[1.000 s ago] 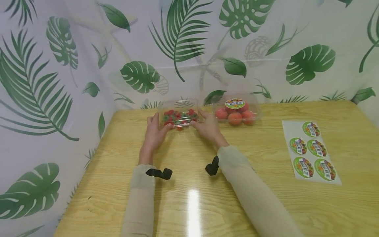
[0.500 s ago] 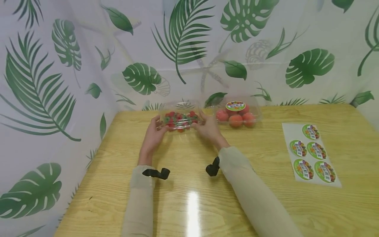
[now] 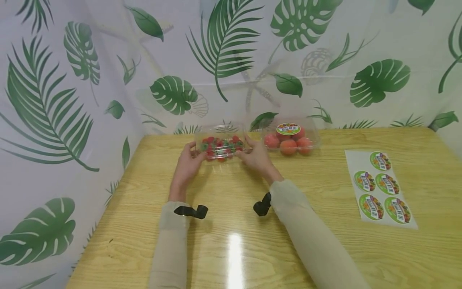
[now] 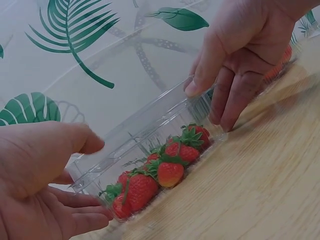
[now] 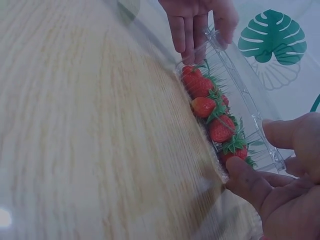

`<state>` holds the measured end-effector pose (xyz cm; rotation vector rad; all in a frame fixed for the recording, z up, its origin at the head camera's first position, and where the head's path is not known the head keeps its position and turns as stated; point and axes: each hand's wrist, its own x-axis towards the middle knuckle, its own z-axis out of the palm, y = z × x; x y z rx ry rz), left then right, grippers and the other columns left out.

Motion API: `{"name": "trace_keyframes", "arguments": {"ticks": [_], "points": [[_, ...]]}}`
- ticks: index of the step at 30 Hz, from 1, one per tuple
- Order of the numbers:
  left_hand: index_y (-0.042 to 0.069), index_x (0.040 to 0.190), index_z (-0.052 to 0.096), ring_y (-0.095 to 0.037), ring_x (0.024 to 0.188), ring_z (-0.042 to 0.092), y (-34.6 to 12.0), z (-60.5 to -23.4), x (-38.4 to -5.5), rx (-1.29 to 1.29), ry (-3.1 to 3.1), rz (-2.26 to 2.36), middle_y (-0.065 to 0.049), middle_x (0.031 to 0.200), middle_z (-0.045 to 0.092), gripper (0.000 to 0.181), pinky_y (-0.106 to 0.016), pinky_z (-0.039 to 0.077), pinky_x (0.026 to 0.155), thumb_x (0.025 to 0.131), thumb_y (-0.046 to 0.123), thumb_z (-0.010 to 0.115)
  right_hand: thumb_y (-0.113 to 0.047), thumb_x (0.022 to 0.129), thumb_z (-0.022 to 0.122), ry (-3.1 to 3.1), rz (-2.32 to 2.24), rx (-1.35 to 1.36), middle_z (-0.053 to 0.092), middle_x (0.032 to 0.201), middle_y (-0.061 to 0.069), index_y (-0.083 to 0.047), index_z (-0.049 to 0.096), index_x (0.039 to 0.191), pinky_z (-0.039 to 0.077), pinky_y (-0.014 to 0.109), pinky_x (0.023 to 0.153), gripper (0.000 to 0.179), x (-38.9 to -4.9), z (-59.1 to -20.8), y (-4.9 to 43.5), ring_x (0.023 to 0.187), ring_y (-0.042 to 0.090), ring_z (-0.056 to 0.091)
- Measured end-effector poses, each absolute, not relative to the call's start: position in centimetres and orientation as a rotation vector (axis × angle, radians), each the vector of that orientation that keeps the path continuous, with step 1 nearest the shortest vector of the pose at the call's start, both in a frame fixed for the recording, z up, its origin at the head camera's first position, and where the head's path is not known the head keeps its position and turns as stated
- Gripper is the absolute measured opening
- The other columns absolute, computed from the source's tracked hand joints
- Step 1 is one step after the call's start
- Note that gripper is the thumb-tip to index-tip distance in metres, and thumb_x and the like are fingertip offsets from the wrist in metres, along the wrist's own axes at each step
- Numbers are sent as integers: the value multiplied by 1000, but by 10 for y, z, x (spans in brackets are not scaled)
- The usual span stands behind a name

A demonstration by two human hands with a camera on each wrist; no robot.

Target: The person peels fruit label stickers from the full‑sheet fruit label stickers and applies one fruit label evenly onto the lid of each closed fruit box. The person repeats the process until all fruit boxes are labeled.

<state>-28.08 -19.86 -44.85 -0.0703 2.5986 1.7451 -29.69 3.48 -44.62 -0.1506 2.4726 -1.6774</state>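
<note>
Left hand (image 3: 187, 163) and right hand (image 3: 257, 159) grip the strawberry box (image 3: 221, 145); I can't read the 5 round labels (image 3: 388, 184) opposite.

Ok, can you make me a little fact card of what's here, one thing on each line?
Strawberry box: clear plastic, strawberries inside
Left hand: holds its left end
Right hand: holds its right end
Other box: clear, reddish round fruit inside, oval sticker on top
Sticker sheet: white, five round stickers
Table: wood-grained
</note>
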Motion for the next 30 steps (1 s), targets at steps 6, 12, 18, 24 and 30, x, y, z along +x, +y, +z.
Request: {"name": "trace_keyframes", "arguments": {"ticks": [6,12,18,24,30], "points": [[4,150,34,-36,120,57,-197,-445,-278,-75,2628,1701,-24,132,57,64,-50,48,95,103,45,50,-19,97,64,2493,-1647,-147,53,142,22,-12,23,158,48,24,68,74,-290,-445,38,90,24,68],[5,139,45,-36,94,64,-196,-443,-274,-129,2712,1699,-23,110,67,54,-34,47,68,104,46,45,-18,96,67,2461,-1668,-124,69,113,21,-13,25,158,44,24,59,75,-285,-444,41,74,22,65],[10,148,39,-37,98,64,-194,-445,-274,-82,2779,1554,-23,117,67,62,-39,49,72,104,53,38,-14,95,67,2366,-1747,-100,68,109,23,-14,25,158,56,32,62,76,-282,-444,43,72,32,68],[10,154,35,-26,87,65,-193,-445,-274,-94,2806,1499,-22,116,67,60,-36,48,66,105,45,38,-12,95,67,2353,-1734,-149,63,114,25,-8,24,157,59,42,76,75,-279,-444,46,90,37,69],[11,149,41,-14,57,48,-193,-443,-273,-135,2784,1548,-20,93,69,58,-29,36,50,104,49,41,-12,95,66,2339,-1698,-193,63,116,25,-10,19,158,58,45,81,79,-278,-441,51,93,37,69]]}}
